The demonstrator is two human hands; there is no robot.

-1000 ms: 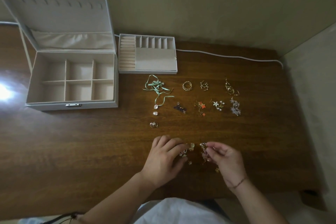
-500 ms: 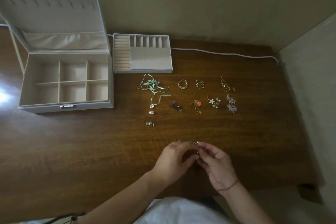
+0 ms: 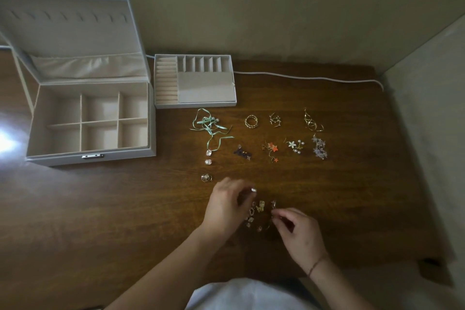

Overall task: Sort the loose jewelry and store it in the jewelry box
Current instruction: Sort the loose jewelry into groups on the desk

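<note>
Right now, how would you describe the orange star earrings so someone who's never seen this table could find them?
Start at the removable tray beside the open jewelry box; sorted pieces lie in two rows in front of it on the wooden table. In the nearer row, the orange star earrings lie between a dark purple piece and a white flower piece with pearls. Nothing else there is orange.

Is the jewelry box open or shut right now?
Open: the jewelry box has its lid tilted back, showing six bare compartments.
</note>
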